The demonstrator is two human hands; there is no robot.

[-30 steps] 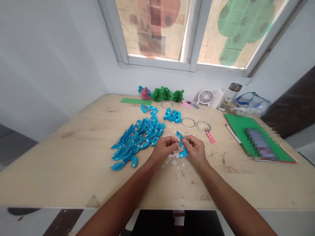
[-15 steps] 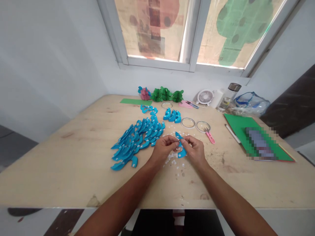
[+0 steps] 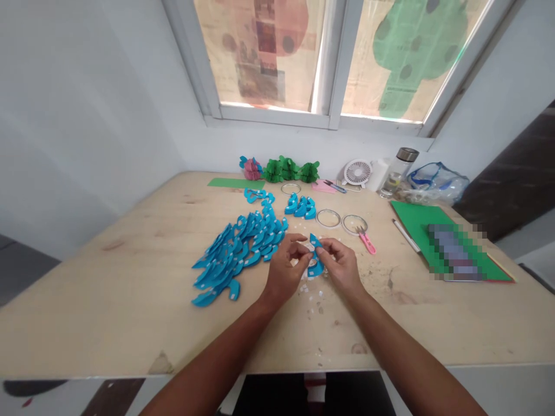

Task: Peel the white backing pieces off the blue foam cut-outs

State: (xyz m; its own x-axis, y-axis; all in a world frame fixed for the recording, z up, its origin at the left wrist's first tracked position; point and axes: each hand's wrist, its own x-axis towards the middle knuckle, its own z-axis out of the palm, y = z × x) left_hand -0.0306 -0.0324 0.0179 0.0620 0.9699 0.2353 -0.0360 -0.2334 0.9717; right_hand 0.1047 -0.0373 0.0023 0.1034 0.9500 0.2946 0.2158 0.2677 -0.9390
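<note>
A curved blue paper piece (image 3: pixel 316 268) with small white squares is held above the table. My right hand (image 3: pixel 340 263) pinches its right side between thumb and fingers. At its left side, my left hand (image 3: pixel 288 266) has thumb and forefinger bent close together at the piece's edge; what they hold, if anything, is too small to make out. Small white squares (image 3: pixel 319 293) lie scattered beneath and in front of the hands. Left of my left hand spreads a large pile of similar blue pieces (image 3: pixel 221 260). A smaller blue group (image 3: pixel 300 206) sits behind the hands.
Tape rings (image 3: pixel 328 218) and pink-handled snips (image 3: pixel 367 242) lie behind my right hand. Green paper (image 3: pixel 414 222) with a blurred object and a pen (image 3: pixel 406 235) is at the right. Green paper shapes (image 3: pixel 288 168), a fan (image 3: pixel 358 172) and a bottle (image 3: pixel 398 172) stand at the back.
My left fingers have drawn slightly away to the left from the blue piece and opened a little. My right hand still grips the piece. The whole view has shifted slightly.
</note>
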